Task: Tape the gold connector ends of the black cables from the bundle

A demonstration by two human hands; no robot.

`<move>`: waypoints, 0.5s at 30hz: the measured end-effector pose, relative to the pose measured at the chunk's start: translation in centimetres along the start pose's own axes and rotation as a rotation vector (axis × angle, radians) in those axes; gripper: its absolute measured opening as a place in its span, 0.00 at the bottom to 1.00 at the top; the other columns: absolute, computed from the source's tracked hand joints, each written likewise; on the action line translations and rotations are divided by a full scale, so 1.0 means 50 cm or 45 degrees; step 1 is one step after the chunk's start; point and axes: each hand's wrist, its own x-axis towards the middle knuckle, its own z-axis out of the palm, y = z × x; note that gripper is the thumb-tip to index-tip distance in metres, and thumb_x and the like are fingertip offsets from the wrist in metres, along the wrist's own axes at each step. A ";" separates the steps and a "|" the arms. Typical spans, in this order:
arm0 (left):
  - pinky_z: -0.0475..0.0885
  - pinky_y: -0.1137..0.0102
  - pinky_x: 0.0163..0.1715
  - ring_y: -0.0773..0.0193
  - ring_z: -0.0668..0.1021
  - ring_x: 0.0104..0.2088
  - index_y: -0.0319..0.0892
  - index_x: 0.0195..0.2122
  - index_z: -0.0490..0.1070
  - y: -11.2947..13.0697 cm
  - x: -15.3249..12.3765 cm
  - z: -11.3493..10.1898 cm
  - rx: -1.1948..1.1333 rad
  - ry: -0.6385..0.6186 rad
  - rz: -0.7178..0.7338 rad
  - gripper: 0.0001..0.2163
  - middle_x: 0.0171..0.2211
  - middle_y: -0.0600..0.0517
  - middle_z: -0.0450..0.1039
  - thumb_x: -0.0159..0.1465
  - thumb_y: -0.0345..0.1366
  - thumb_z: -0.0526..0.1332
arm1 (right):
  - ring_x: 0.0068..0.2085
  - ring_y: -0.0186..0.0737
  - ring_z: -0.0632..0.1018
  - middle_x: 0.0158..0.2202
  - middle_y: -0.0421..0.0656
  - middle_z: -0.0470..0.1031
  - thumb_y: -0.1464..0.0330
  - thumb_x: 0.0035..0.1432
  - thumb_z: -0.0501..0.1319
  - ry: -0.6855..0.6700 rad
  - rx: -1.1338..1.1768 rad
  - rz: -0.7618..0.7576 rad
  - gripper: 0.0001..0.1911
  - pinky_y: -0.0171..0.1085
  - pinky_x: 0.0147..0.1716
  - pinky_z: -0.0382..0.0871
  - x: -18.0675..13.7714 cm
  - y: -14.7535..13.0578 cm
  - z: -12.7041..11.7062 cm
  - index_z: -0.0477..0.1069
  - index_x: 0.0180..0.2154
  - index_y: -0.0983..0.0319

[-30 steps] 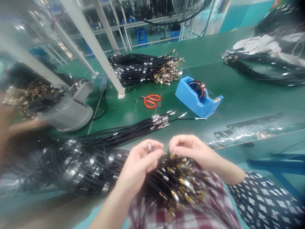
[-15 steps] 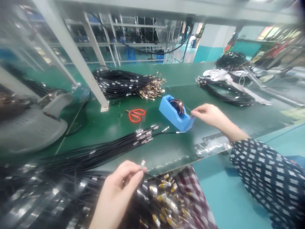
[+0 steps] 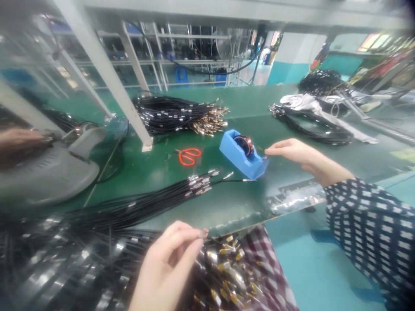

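My left hand (image 3: pixel 170 263) is closed in a pinch, with the small reddish-silver tip of a cable (image 3: pixel 204 233) showing at its fingertips. Below it lies a large heap of black cables (image 3: pixel 65 263) with white tags and gold ends. My right hand (image 3: pixel 296 155) pinches at the front of a blue tape dispenser (image 3: pixel 241 163), its fingertips at the free end of the tape. A brownish roll of tape (image 3: pixel 244 145) sits in the dispenser, and a thin, faint strip runs from it toward my fingers.
Orange-handled scissors (image 3: pixel 189 157) lie left of the dispenser. A bundle of black cables (image 3: pixel 152 199) rests in front, another pile (image 3: pixel 175 114) behind. Coiled cables (image 3: pixel 311 125) and white cloth are at right. A shelf post (image 3: pixel 106 82) and grey blurred equipment (image 3: pixel 65 177) stand left.
My right hand has shifted slightly right relative to the dispenser, its fingers still pinched. The cable tip in my left fingers has turned and shows less of its white part. The view moved slightly.
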 end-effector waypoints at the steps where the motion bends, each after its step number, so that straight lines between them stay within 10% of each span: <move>1: 0.67 0.70 0.35 0.58 0.75 0.35 0.47 0.28 0.80 0.002 -0.001 0.002 0.009 -0.001 -0.014 0.05 0.31 0.51 0.75 0.58 0.34 0.65 | 0.33 0.42 0.73 0.28 0.45 0.78 0.63 0.48 0.69 0.001 0.026 0.030 0.08 0.37 0.33 0.66 -0.006 0.002 -0.001 0.81 0.25 0.61; 15: 0.70 0.67 0.36 0.53 0.79 0.38 0.47 0.29 0.81 -0.012 0.009 -0.005 0.083 0.023 -0.172 0.03 0.34 0.50 0.81 0.55 0.37 0.67 | 0.21 0.30 0.61 0.21 0.41 0.67 0.56 0.40 0.72 -0.131 0.234 0.195 0.19 0.34 0.19 0.51 -0.021 0.057 0.007 0.79 0.28 0.66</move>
